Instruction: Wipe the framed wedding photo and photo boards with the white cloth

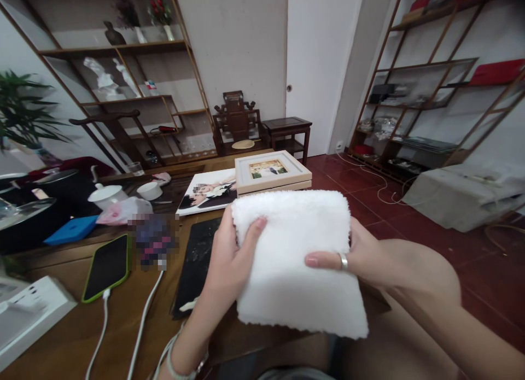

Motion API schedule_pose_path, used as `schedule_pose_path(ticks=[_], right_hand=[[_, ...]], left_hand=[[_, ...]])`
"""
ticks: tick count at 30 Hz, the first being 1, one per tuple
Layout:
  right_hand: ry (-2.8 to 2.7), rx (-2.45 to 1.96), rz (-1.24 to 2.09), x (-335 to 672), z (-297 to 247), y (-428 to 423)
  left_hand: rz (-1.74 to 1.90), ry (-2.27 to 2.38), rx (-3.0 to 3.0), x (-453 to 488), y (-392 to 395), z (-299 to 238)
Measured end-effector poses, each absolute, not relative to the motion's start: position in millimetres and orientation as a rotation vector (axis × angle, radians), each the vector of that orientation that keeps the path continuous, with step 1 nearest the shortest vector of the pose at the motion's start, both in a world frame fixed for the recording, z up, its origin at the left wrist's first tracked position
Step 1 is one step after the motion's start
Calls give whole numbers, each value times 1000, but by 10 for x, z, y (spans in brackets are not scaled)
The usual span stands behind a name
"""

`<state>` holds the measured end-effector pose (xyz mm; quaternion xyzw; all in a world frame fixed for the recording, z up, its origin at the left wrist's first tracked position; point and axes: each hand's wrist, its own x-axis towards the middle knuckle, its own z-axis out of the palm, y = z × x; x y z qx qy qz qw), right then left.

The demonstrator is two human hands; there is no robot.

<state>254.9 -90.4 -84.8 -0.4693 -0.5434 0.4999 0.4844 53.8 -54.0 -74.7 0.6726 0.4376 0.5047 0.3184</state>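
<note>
A fluffy white cloth (299,281) is held up over the table's near edge, in front of my lap. Its left side is in the grip of my left hand (233,254), thumb on the front and fingers behind. My right hand (356,254), with a silver ring, pinches the right side, its thumb lying across the front. The cloth hides most of the fingers of both hands. Just beyond it lie stacked framed pictures (240,168) with pale wood edges. A large photo print (211,190) rests left of the stack, and a black board (197,259) is partly behind my left forearm.
On the wooden table (118,336) are a green-cased phone (107,268), white cables, a power strip (36,314), a blue box (71,229), a white teapot (107,195), a cup (150,191) and dark pots. Shelves, a carved chair (238,120) and a side table (287,126) stand beyond.
</note>
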Motion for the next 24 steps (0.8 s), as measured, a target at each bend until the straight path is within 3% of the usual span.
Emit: schedule_pose_path(ticks=[6,10,12,18,20,24], right_hand=[[-1175,-1194,1242,2559,-931,-865],[-1265,-1264,1239,2699,-933,-911],[-1336,-1342,1029,2835,-873,-923],[-1610,-1579,-371,3129,-752,-766],[-1905,-1485,-533,3041,-852,-683],[-2406,-1262,-500,2665,-1116,-550]], left_hand=[[792,954,1700,348,-580,-843],[702,957,1567,286,-629,-904],[729,1028,1595,221,-643,-914],[867,1675,1955,-258,-680,-1013],[839,1924,2066,-403,-703,-1104],[723,2106,2065,-522,-744,-1313]])
